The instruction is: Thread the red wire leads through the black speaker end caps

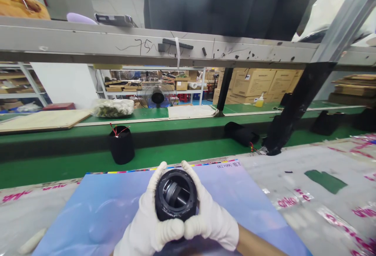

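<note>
A left hand and a right hand, both in white cotton gloves, are closed firmly around a round matte-black cylindrical housing, gripping it from either side with curled fingers. Its open end faces the camera, and a dark inner part shows within the ring. The housing is held over a large pale blue-and-lilac printed sheet, whose far edge carries a thin strip of colour bars and, near its corner, small dark print too blurred to read in full. The sheet lies on a grey bench covered in glossy film with repeated pink lettering, also unreadable, and a dark green rectangular patch. Beyond is a green conveyor belt bearing an upright black cylinder with red wires and a black cylinder lying on its side. Above, a grey shelf beam shows a handwritten "75", and stacked cardboard boxes stand in the background
</note>
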`<move>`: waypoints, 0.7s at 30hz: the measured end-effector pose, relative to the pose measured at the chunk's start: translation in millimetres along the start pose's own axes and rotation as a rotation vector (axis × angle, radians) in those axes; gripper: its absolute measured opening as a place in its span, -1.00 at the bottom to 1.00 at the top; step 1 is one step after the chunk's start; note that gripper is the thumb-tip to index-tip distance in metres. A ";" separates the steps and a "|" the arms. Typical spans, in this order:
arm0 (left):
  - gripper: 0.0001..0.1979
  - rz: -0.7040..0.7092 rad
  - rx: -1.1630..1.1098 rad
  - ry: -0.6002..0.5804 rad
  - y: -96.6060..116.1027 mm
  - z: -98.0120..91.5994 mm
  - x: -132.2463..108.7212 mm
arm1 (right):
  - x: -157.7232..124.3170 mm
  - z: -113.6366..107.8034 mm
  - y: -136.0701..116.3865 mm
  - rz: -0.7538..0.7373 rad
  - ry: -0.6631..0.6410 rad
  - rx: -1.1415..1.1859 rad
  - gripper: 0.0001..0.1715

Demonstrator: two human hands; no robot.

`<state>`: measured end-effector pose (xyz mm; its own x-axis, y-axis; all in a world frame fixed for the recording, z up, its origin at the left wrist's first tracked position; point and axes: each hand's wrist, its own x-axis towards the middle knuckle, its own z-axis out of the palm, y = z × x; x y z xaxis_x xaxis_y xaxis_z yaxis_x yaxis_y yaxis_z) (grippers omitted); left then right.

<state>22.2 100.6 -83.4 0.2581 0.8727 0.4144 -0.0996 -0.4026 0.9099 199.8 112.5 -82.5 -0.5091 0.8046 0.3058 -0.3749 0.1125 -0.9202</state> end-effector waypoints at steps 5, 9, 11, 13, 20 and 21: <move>-0.18 0.115 0.499 -0.005 9.2 -5.7 3.1 | 1.2 -10.5 -20.0 0.041 -0.003 -0.342 0.52; -0.27 0.319 0.890 0.098 15.7 -10.7 6.4 | 14.3 -16.8 -44.2 -0.263 -0.152 -0.755 0.10; -0.32 0.383 0.965 0.094 20.2 -12.9 8.7 | 21.6 -16.4 -53.2 -0.378 -0.229 -0.870 -0.05; -0.35 0.362 0.943 0.058 22.8 -13.6 10.1 | 26.1 -14.1 -59.0 -0.374 -0.239 -0.902 -0.08; 0.11 0.058 0.545 0.115 6.7 -7.5 5.8 | 19.2 -17.5 -55.9 -0.117 -0.181 -0.918 0.10; 0.15 0.038 0.555 0.130 6.0 -7.8 6.0 | 16.9 -18.9 -50.8 -0.104 -0.138 -0.842 0.05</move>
<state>15.6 105.5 -75.3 0.1402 0.8674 0.4775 0.4224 -0.4885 0.7635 225.0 131.4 -35.2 -0.6139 0.6945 0.3752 0.2471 0.6205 -0.7443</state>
